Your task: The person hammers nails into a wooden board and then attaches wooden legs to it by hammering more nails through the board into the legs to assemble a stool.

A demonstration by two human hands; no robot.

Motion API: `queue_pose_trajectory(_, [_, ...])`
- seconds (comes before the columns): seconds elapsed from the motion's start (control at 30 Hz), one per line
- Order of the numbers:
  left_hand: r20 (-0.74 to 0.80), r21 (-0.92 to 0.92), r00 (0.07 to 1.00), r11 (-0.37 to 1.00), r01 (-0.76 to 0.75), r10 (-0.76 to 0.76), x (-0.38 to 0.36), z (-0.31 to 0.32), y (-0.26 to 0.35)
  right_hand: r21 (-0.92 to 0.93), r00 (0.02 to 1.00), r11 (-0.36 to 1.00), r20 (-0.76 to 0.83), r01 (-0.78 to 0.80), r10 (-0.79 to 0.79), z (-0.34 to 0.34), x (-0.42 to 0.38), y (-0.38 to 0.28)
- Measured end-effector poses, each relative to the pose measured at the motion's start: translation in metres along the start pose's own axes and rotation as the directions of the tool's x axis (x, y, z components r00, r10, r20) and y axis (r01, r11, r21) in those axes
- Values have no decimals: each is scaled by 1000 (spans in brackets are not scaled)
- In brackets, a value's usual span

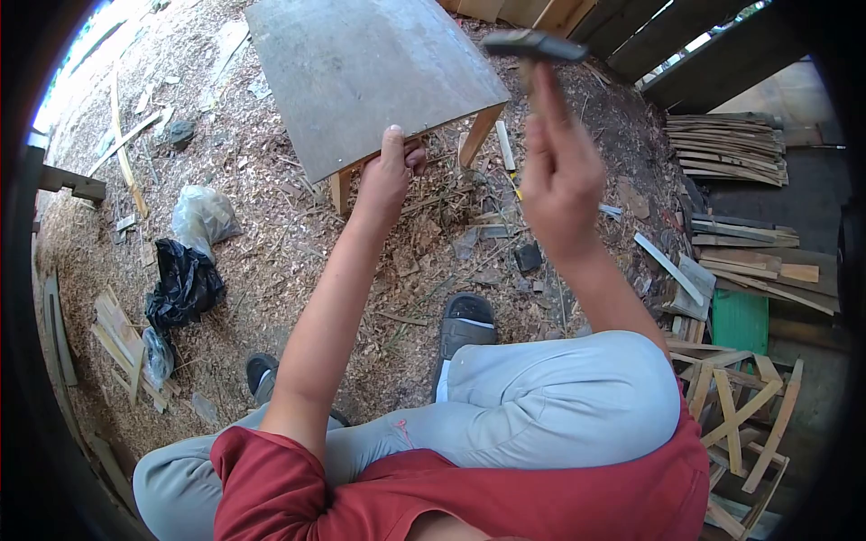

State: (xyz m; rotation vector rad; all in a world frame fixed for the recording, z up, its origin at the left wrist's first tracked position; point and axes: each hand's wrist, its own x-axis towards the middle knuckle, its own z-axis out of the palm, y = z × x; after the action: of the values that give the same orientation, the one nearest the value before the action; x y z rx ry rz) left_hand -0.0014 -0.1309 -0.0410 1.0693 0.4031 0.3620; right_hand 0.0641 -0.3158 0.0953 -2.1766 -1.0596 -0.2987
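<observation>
A hammer [547, 90] is raised in my right hand [564, 185], its fingers wrapped round the handle and its dark head blurred by motion. It is held apart from a small wooden table [361, 72] with a grey, flat top. My left hand [390, 171] grips the near edge of that top, thumb over the edge and fingers curled beneath. Small bright dots, perhaps nail heads, show along this edge. Wooden legs stand under the top; a leg [481, 133] is visible near the right corner.
Wood chips and scraps cover the ground. To the left lie a clear plastic bag [204, 215] and a black bag [185, 284]. Stacked slats [729, 144], loose boards and a wooden frame [735, 410] are at the right. A plank fence [695, 77] stands behind.
</observation>
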Motion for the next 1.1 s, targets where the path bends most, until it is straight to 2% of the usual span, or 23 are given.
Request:
queue_pose_trajectory(0.07, [-16,-28,1000,1000,14,-14,-2,6,5,-143,986,988,159,64,-41,19,-11,12])
queue_pose_trajectory(0.1, [-35,-54,999,998,33,-35,-2,8,5,-142,986,987,160,71,-48,18,-9,12])
queue_pose_trajectory(0.17, [-31,-91,999,996,20,-23,0,8,3,-114,975,993,217,-29,53,12,-2,8])
queue_pose_trajectory(0.2, [-17,-123,1000,992,20,-23,-1,7,0,-10,996,1000,92,-18,18,6,3,3])
queue_pose_trajectory(0.23, [-15,-122,999,992,29,-31,-5,8,2,-12,995,1000,94,-26,27,-2,8,-1])
queue_pose_trajectory(0.3, [-36,-73,999,997,17,-20,-7,11,10,55,962,986,-232,158,-141,-15,19,-5])
queue_pose_trajectory(0.37, [-35,-96,999,995,11,-14,-6,14,13,48,973,993,-209,107,-95,3,-2,7])
queue_pose_trajectory(0.4, [-42,-115,999,993,7,-12,-6,14,13,-32,998,997,20,66,-65,21,-14,14])
queue_pose_trajectory(0.43, [-43,-116,999,993,-1,-4,-4,13,12,-118,970,992,244,47,-17,29,-15,15])
queue_pose_trajectory(0.5, [-29,-79,999,996,37,-39,-3,10,8,-91,973,994,228,56,-33,24,-9,13])
queue_pose_trajectory(0.6, [-81,-50,996,998,44,-48,-9,16,15,17,999,999,-17,42,-42,-8,9,-7])
queue_pose_trajectory(0.63, [-78,-49,996,998,42,-46,-7,14,13,15,999,999,-21,42,-42,-6,9,-4])
queue_pose_trajectory(0.7, [-36,-69,999,997,17,-19,-4,8,5,13,961,987,-234,158,-150,4,2,5])
queue_pose_trajectory(0.73, [-37,-72,999,997,13,-16,-3,8,1,12,960,987,-234,162,-155,11,-4,11])
queue_pose_trajectory(0.77, [-23,-52,1000,999,16,-17,-1,6,-1,-62,990,989,-10,137,-138,20,-10,17])
queue_pose_trajectory(0.8, [-7,-29,1000,999,27,-27,-2,7,1,-143,973,982,212,120,-88,22,-9,12])
queue_pose_trajectory(0.83, [-10,-29,1000,999,22,-23,-1,7,2,-141,973,982,211,124,-93,19,-2,10])
queue_pose_trajectory(0.9, [-30,-30,999,999,21,-22,-6,9,4,50,988,990,-82,134,-130,0,10,2])
queue_pose_trajectory(0.97, [-37,-38,999,999,21,-22,-9,12,7,100,983,987,-145,126,-111,-4,12,2])
queue_pose_trajectory(1.03, [-43,-49,999,999,14,-16,-8,15,9,20,944,971,-239,238,-227,10,0,5])
queue_pose_trajectory(1.07, [-51,-72,997,996,52,-56,-6,16,10,-127,980,985,175,116,-93,12,-11,4])
queue_pose_trajectory(1.1, [-61,-95,994,992,87,-93,-3,16,10,-127,980,984,172,123,-101,11,-9,1])
